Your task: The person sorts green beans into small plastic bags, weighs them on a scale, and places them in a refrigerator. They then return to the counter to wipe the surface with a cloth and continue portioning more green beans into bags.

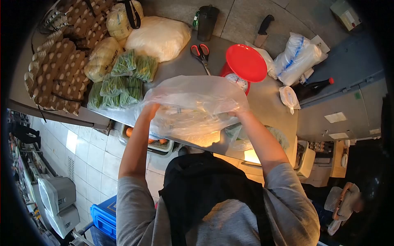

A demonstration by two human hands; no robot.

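Note:
A large clear plastic bag (197, 94) is spread wide between my two hands, above the metal table. My left hand (152, 107) grips the bag's left side, and my right hand (239, 108) grips its right side. Plastic covers most of the fingers of both hands. Through the film below the hands, some yellowish contents show, too blurred to name. Left of the bag lie several bagged bundles of green vegetables (115, 87). Just past its right end stands a red dial scale (246, 63) with a round pan. Orange-handled scissors (201, 54) lie behind the bag.
Stacked egg trays (59, 69) fill the table's left end, beside wrapped cabbages (102, 59) and a big white sack (160, 37). At the back are a black cup (208, 22) and a knife (264, 30). A plastic roll (297, 57) and a dark bottle (314, 88) stand right. Another person (342, 203) is far right.

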